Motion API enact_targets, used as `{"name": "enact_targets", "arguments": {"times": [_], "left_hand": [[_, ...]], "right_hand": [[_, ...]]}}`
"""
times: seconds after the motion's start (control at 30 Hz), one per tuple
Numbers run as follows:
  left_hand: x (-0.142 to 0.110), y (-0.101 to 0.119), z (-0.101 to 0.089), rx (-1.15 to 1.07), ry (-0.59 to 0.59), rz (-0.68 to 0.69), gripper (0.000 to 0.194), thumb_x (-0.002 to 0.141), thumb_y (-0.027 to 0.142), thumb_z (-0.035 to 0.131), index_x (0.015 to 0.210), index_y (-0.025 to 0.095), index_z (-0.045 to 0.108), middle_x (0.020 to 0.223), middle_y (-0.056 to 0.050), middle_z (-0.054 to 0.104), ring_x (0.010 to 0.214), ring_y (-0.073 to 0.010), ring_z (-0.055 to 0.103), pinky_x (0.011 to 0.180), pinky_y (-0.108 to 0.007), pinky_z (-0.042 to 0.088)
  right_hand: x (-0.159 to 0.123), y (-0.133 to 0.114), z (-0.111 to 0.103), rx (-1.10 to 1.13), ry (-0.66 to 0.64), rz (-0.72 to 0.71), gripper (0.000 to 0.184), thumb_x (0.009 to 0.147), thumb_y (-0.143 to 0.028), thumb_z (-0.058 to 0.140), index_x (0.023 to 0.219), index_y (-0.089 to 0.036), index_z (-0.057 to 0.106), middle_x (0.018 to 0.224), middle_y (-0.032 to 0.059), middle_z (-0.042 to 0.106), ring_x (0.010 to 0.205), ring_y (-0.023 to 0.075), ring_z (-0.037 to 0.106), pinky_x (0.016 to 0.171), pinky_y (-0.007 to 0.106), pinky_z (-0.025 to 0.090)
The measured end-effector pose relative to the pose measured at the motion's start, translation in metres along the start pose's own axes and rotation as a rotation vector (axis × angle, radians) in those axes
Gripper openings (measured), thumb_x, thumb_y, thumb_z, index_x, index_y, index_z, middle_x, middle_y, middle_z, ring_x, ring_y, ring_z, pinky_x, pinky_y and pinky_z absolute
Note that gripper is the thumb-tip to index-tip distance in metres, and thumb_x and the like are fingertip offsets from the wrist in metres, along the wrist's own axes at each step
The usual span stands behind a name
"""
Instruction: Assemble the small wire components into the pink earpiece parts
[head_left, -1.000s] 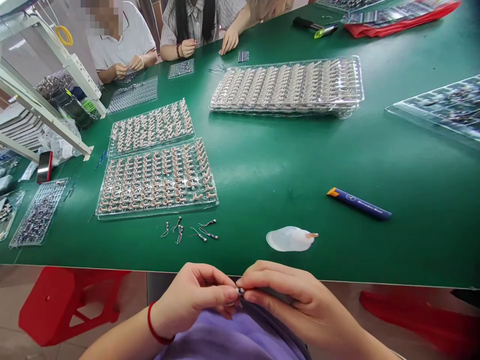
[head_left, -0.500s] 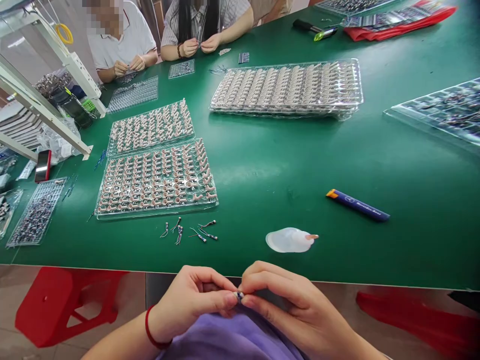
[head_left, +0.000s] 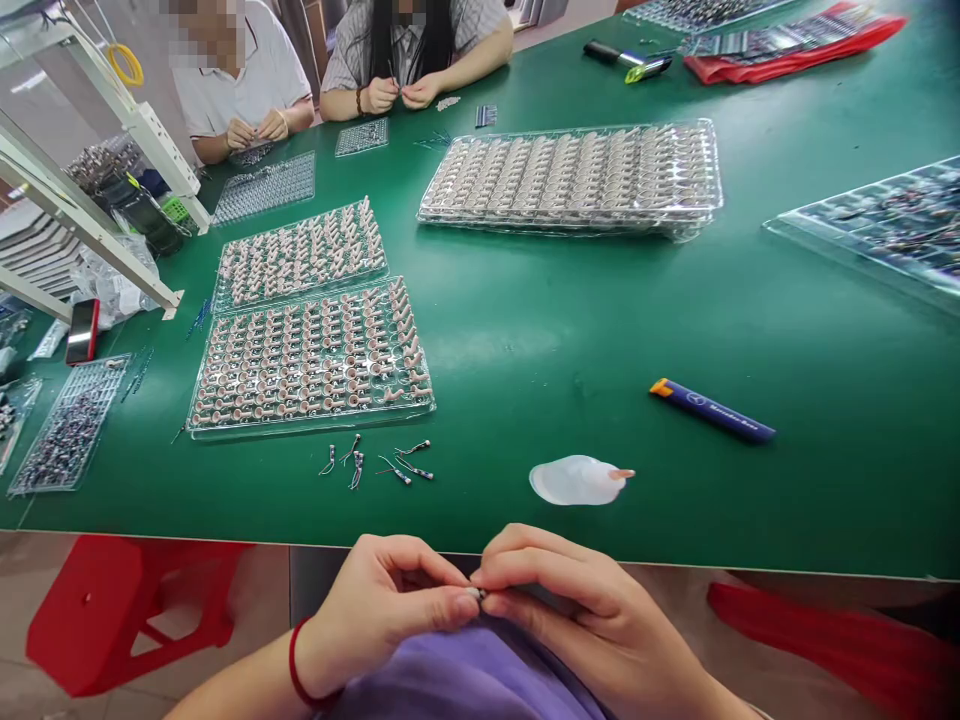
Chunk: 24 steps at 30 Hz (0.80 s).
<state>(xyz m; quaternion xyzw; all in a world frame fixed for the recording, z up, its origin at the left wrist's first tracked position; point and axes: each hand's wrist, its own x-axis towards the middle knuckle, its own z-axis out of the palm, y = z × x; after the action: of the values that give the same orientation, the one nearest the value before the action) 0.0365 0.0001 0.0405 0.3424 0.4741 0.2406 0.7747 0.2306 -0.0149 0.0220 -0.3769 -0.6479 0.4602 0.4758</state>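
My left hand and my right hand meet below the near edge of the green table, over my lap. Both pinch one tiny metal part between thumb and fingertips; most of it is hidden. Several loose small wired parts lie on the table just beyond my hands. Behind them sits a clear tray filled with rows of pink pieces.
A second pink-piece tray and a larger stack of trays lie farther back. A white disc and a blue pen rest to the right. Two people work at the far edge. Red stools stand below the table.
My hands stay pinched together at the same spot, with only slight finger shifts. The far person's hand came back from the table to join the other hand.
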Motion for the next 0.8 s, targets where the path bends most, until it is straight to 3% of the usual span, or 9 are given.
{"name": "enact_targets", "arguments": {"times": [0.43,0.8], "left_hand": [[-0.0013,-0.0012,0.0023,0.139,0.072,0.173,0.024,0.064,0.039,0.085,0.07,0.016,0.079,0.067,-0.003,0.061,0.06,-0.0097,0.052,0.057,-0.022,0.041],[-0.0048,-0.003,0.0013,0.193,0.033,0.245,0.018,0.072,0.033,0.08,0.079,0.017,0.079,0.077,-0.005,0.065,0.065,-0.0107,0.056,0.061,-0.021,0.044]], "right_hand": [[-0.0011,-0.0005,0.0064,0.045,0.073,0.014,0.011,0.088,-0.022,0.066,0.084,-0.021,0.076,0.069,0.0042,0.068,0.059,0.0138,0.066,0.053,0.02,0.056],[-0.003,0.0009,0.0085,0.074,0.09,0.02,0.013,0.09,-0.025,0.063,0.087,-0.021,0.075,0.07,0.0041,0.066,0.06,0.0137,0.065,0.053,0.021,0.055]]}}
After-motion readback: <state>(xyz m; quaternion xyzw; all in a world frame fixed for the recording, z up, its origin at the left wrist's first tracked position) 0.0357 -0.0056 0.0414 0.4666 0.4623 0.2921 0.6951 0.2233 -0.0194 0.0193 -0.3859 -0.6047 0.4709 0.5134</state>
